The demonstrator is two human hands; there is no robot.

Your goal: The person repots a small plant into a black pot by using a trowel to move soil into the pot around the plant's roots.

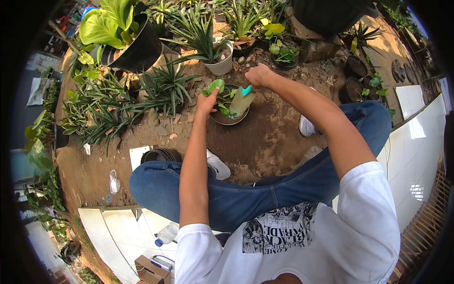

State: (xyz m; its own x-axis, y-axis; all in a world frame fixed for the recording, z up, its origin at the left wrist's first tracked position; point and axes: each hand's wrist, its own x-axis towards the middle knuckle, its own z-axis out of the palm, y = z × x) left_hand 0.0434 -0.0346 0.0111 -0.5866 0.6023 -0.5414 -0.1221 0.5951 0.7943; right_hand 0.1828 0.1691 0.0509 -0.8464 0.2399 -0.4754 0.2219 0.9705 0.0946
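Observation:
A round plant pot with soil and a leafy green plant stands on the bare earth in front of me. At the pot's left side, my left hand pinches a broad green leaf between thumb and fingers. My right hand is closed around the turquoise handle of a hand trowel, above and to the right of the pot. The trowel's metal blade slants down into the pot, its tip at the soil beside the stems. Part of the handle is hidden in my fist.
Beyond the pot stand a white pot with a spiky plant and a large black pot. Spiky plants crowd the left. Stacked black pots are near my left knee. More dark pots stand at right. A plastic bottle lies on white tiles.

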